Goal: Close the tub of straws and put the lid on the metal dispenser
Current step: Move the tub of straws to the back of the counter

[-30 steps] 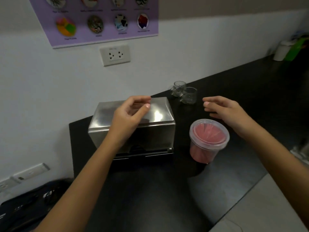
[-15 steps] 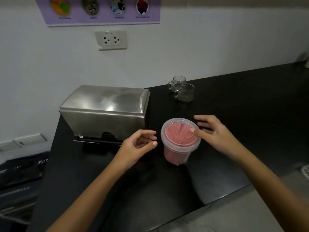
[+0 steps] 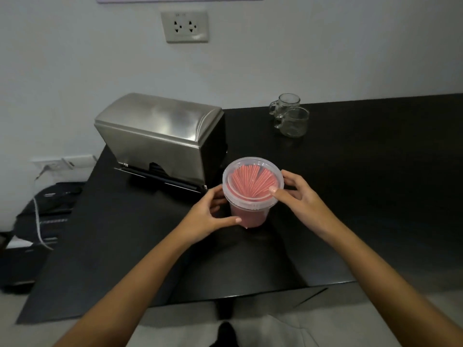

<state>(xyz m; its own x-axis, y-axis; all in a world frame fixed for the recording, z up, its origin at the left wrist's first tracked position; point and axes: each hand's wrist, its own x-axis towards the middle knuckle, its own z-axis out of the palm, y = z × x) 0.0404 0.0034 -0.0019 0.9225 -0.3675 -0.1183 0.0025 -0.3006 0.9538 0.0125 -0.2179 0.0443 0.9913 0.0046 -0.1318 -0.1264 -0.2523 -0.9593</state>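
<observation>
A clear plastic tub of pink straws (image 3: 248, 216) stands on the black counter (image 3: 363, 196), with its clear round lid (image 3: 253, 182) lying on top. My left hand (image 3: 209, 217) wraps around the tub's left side, thumb across its front. My right hand (image 3: 297, 195) holds the lid's right rim, thumb pressing on top near the edge. The metal dispenser (image 3: 160, 136) sits behind and to the left, its shiny lid in place on the box, dark straws showing at its front slot.
Two glass mugs (image 3: 290, 118) stand at the back of the counter near the wall. A wall socket (image 3: 185, 26) is above the dispenser. Left of the counter lie dark bags (image 3: 45, 204) and a white cable. The counter's front edge runs just below my forearms.
Both hands left the dispenser area and closed in on the tub. The left now grips its side and the right presses the lid rim. The camera tilted down.
</observation>
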